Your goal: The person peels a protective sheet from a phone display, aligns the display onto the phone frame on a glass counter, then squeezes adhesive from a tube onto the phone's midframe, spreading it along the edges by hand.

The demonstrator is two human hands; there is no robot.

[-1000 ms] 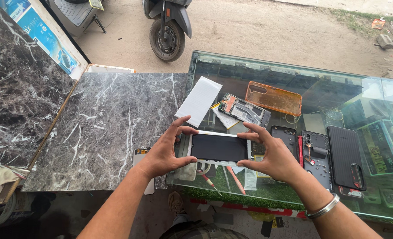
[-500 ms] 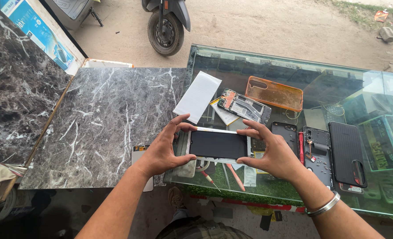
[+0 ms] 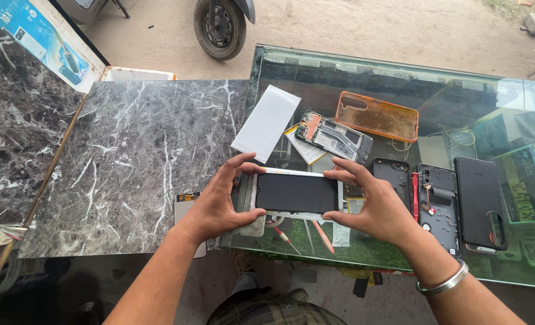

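Over glass counter, left hand and right hand grip phone screen by its ends

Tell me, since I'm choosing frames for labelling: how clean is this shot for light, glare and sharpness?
Head view: even daylight, soft shadows; the glass counter reflects its surroundings, muddling what lies beneath. The phone screen, held at its ends by the left hand and right hand, is sharp, like the orange phone case. Wide-angle bending shows at the edges.

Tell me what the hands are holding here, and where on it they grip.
Both hands hold a dark phone screen flat above the glass counter: left hand pinches its left end, right hand its right end.
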